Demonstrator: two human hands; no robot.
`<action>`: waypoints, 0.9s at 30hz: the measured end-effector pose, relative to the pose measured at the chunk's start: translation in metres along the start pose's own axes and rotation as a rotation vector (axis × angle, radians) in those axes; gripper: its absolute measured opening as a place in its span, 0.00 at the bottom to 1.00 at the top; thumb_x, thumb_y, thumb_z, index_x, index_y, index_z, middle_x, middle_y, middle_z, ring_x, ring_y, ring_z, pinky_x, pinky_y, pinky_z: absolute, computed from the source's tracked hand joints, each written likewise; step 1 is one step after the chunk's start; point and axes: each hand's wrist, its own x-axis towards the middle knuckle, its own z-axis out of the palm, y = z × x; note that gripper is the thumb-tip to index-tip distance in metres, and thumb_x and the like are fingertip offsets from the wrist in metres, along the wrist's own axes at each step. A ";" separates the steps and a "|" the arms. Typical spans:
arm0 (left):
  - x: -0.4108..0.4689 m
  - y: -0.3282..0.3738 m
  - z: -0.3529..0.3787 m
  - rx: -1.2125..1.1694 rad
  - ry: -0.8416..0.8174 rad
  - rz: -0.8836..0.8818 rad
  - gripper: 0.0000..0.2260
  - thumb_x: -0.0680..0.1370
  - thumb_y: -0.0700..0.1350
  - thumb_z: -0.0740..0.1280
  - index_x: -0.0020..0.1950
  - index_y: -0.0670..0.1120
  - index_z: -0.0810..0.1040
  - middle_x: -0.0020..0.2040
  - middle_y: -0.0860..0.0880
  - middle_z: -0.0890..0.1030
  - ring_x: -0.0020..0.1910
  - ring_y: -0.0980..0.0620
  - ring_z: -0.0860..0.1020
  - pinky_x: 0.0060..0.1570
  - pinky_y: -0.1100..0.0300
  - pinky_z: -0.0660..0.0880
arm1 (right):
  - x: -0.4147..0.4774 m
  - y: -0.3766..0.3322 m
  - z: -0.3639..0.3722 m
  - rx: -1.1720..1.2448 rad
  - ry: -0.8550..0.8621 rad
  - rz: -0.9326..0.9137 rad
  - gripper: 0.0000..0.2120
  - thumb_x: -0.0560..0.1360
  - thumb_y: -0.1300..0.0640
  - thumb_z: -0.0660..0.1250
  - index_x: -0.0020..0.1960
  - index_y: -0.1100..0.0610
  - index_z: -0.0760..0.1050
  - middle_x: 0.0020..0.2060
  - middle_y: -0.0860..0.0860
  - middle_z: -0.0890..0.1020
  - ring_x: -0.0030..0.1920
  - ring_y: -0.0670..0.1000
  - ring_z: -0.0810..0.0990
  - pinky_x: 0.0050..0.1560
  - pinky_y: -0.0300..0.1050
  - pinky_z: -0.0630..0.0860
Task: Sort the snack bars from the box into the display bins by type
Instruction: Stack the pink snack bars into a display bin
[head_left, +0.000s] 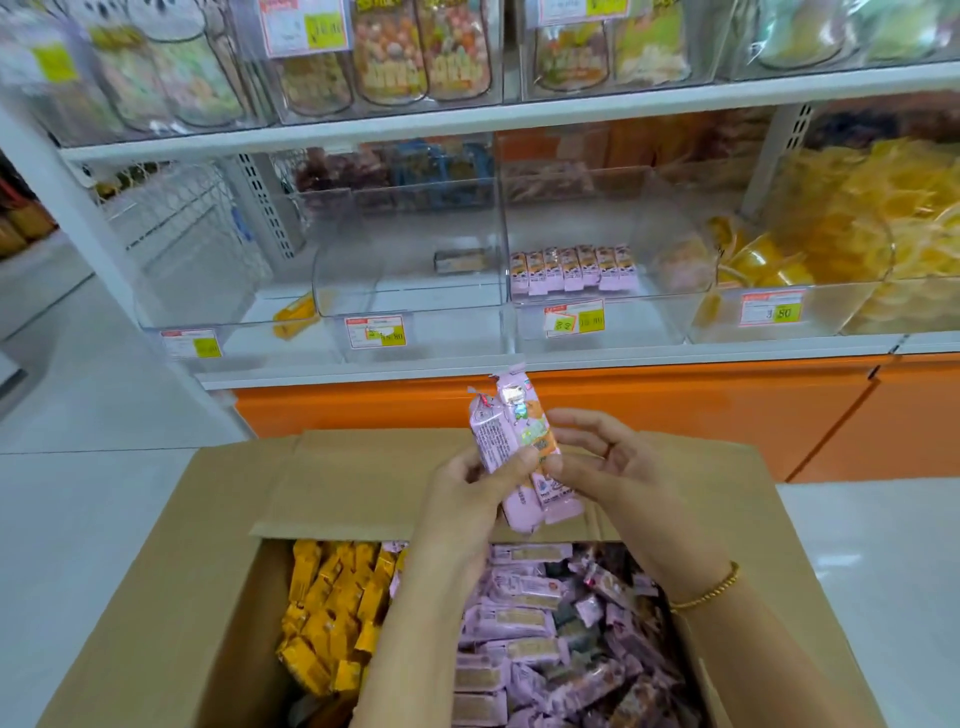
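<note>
My left hand (480, 480) grips a small stack of pink snack bars (511, 441), held upright above the open cardboard box (208, 597). My right hand (602, 462) touches the stack's right side with thumb and curled fingers. The box holds yellow bars (327, 618) on the left and many pink bars (524, 644) in the middle and right. On the shelf, a clear bin (597, 317) holds a row of pink bars (571, 267). One yellow bar (296, 314) lies in the left bin, and a single bar (461, 260) lies in the middle bin.
Clear bins with price tags (376, 331) line the white shelf. Yellow packets (831, 228) fill the right bin. Jars of snacks stand on the upper shelf (467, 124). An orange base panel (675, 410) runs under the shelf. White floor lies on the left.
</note>
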 end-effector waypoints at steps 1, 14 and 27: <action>0.000 0.001 0.000 0.051 0.015 0.012 0.18 0.61 0.50 0.74 0.49 0.47 0.84 0.47 0.46 0.85 0.45 0.48 0.81 0.52 0.48 0.78 | 0.000 0.001 0.001 0.005 0.004 0.000 0.21 0.67 0.60 0.74 0.59 0.57 0.76 0.53 0.54 0.83 0.52 0.56 0.83 0.51 0.48 0.80; 0.017 0.011 0.007 -0.257 -0.129 -0.020 0.16 0.70 0.40 0.66 0.56 0.40 0.79 0.49 0.44 0.84 0.42 0.51 0.82 0.43 0.59 0.80 | 0.006 -0.010 -0.005 -0.348 0.076 -0.097 0.18 0.72 0.49 0.70 0.60 0.38 0.75 0.54 0.43 0.82 0.53 0.45 0.81 0.49 0.40 0.78; 0.132 0.083 0.030 0.614 0.008 0.393 0.14 0.76 0.48 0.70 0.60 0.45 0.79 0.57 0.47 0.81 0.54 0.55 0.78 0.56 0.66 0.72 | 0.127 -0.108 -0.033 -1.058 0.359 -0.106 0.13 0.67 0.55 0.74 0.42 0.61 0.72 0.36 0.54 0.76 0.38 0.52 0.72 0.32 0.45 0.65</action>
